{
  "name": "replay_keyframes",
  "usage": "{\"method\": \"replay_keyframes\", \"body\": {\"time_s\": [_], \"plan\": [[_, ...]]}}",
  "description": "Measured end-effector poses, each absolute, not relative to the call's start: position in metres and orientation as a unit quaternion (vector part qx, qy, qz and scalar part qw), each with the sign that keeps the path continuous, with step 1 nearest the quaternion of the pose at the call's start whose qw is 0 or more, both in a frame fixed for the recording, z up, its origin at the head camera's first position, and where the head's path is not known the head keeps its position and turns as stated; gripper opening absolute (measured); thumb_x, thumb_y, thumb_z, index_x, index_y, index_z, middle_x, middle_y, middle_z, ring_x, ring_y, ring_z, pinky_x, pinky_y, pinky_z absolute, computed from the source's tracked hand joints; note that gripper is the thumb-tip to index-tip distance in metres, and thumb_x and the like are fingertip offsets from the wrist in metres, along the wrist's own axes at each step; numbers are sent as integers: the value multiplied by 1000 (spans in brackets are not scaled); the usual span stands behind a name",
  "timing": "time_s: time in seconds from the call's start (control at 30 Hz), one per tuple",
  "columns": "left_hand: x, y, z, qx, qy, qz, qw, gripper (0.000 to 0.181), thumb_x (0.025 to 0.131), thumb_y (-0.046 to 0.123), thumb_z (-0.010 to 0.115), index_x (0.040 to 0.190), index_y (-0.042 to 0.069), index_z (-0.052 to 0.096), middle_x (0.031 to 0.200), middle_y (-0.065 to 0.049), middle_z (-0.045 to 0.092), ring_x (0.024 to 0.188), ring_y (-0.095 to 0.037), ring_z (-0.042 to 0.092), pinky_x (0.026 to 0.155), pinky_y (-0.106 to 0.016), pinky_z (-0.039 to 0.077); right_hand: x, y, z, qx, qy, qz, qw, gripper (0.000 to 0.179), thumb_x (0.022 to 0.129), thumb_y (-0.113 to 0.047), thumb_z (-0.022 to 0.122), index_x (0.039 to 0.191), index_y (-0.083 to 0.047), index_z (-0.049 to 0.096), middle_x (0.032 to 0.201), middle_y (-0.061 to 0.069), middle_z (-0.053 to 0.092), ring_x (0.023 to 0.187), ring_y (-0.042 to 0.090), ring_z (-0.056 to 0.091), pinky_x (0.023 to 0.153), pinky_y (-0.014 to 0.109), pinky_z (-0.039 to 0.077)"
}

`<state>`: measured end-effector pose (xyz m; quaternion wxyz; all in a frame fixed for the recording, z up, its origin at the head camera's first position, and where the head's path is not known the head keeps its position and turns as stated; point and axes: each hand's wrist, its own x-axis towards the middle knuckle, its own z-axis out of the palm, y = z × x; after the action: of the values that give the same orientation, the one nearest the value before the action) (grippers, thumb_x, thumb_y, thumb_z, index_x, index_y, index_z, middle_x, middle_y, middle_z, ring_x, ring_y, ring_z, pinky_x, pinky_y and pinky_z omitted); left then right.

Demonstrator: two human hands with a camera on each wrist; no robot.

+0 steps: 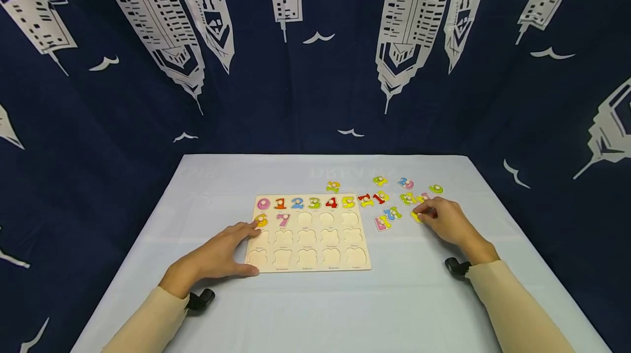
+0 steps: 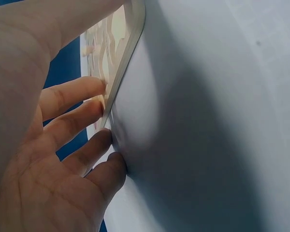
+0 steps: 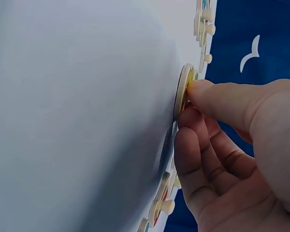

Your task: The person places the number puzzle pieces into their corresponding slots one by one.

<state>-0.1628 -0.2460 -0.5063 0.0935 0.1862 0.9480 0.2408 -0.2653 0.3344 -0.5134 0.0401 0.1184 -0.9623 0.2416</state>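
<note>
A wooden number puzzle board (image 1: 315, 269) lies on the table. Numbers 0 to 7 fill its top row and the start of the second; the recesses below hold no pieces. At the board's left edge is my left hand (image 1: 219, 251), its fingers spread and its thumb by the lower left corner. In the left wrist view, fingertips (image 2: 99, 86) touch the board's side. To the right of the board, my right hand (image 1: 446, 224) pinches a yellow number puzzle piece (image 3: 183, 92) between thumb and fingers. The fingers hide part of that piece, so its digit cannot be read.
Several loose number pieces with knobs, among them a red and yellow one (image 1: 365, 200) and a blue and green one (image 1: 392, 213), lie right of the board. A yellow-green piece (image 1: 333, 186) sits behind its far edge. A dark blue patterned cloth (image 1: 296, 95) hangs behind the white table (image 1: 315, 314).
</note>
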Motion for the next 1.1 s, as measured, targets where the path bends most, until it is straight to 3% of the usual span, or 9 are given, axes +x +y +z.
{"method": "replay_keyframes", "body": {"time_s": [0.27, 0.47, 0.73, 0.93, 1.1], "plan": [[-164, -246, -506, 190, 948, 239, 93, 98, 88, 48, 103, 168, 11, 61, 185, -13, 49, 168, -46, 49, 138, -69, 43, -265, 326, -509, 121, -961, 242, 59, 12, 105, -10, 86, 117, -6, 88, 108, 14, 81, 91, 24, 65, 80, 34, 52], [-164, -245, -505, 192, 948, 237, 92, 98, 88, 49, 103, 168, 10, 61, 185, -14, 49, 168, -46, 50, 138, -68, 43, -261, 305, -500, 147, -950, 264, 78, 9, 106, -11, 86, 115, -9, 88, 112, 12, 83, 97, 24, 74, 84, 34, 58], [-164, -245, -506, 183, 951, 231, 97, 99, 88, 49, 104, 168, 10, 61, 185, -15, 48, 169, -47, 48, 139, -69, 42, -262, 259, -495, 186, -936, 289, 71, 9, 106, -8, 85, 114, -11, 88, 110, 6, 83, 103, 22, 77, 94, 40, 67], [-162, -244, -505, 183, 950, 234, 96, 99, 86, 49, 105, 167, 10, 62, 183, -18, 50, 168, -49, 48, 138, -71, 43, -265, 215, -497, 229, -919, 317, 48, 9, 105, -9, 87, 113, -12, 87, 110, 3, 82, 92, 13, 76, 82, 29, 68], [-162, -243, -504, 178, 950, 235, 97, 100, 86, 50, 105, 167, 10, 62, 183, -19, 50, 169, -49, 47, 138, -71, 43, -267, 174, -495, 274, -908, 313, 53, 7, 104, -9, 88, 110, -12, 88, 107, 2, 83, 98, 15, 77, 88, 35, 67]]}}
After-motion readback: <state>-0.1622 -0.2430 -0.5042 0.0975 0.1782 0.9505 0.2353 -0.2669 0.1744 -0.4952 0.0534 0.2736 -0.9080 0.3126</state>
